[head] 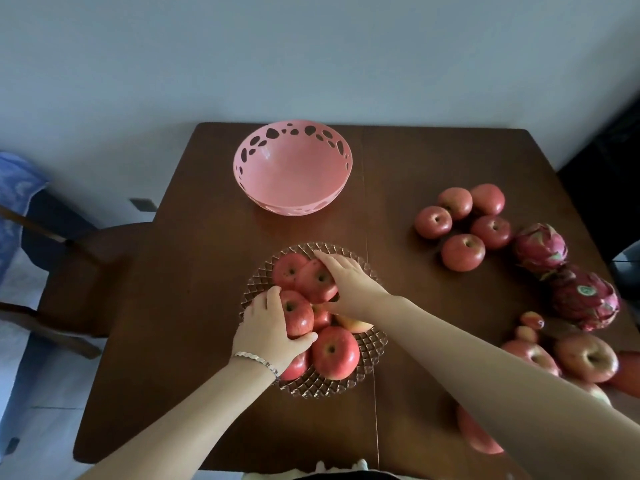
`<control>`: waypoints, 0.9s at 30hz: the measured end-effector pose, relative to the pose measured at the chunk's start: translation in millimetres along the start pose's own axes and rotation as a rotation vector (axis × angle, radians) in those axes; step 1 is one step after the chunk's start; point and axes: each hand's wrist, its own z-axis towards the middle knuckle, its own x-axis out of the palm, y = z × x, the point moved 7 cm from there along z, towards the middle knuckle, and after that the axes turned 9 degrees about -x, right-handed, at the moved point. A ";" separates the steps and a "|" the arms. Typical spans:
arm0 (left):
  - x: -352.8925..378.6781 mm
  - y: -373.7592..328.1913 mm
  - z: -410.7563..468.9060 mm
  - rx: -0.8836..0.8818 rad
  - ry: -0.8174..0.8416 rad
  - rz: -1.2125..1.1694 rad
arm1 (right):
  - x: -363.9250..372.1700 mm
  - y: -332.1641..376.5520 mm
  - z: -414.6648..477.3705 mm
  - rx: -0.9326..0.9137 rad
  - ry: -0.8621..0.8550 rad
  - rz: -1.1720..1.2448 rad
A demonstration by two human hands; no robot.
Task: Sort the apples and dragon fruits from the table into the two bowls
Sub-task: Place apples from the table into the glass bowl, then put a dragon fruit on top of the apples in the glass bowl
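A clear cut-glass bowl (372,353) at the table's middle front holds several red apples. My left hand (268,329) grips one apple (298,315) at the bowl's left side, thumb under it. My right hand (348,282) holds another apple (317,280) tilted on top of the pile at the bowl's far side. A pink plastic bowl (292,168) with cut-out holes stands bare at the back. Loose apples (462,252) lie to the right, more apples (585,356) at the front right. Two dragon fruits (540,247) (583,297) lie at the right edge.
The brown wooden table (194,271) stands against a pale wall. A wooden chair (86,258) sits at the left with a blue cloth behind it. A dark object stands past the table's right edge. One apple (476,434) lies partly hidden under my right forearm.
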 end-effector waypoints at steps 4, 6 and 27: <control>-11.5 -9.3 1.6 -0.011 0.099 0.177 | -5.7 -3.0 -8.9 0.032 0.016 0.012; -23.4 -28.5 -1.1 0.072 0.047 0.057 | -14.5 -9.7 -17.5 0.061 -0.002 0.046; -3.9 -235.0 10.9 0.415 0.100 -0.192 | -164.7 -296.8 -183.8 0.913 -0.383 -0.220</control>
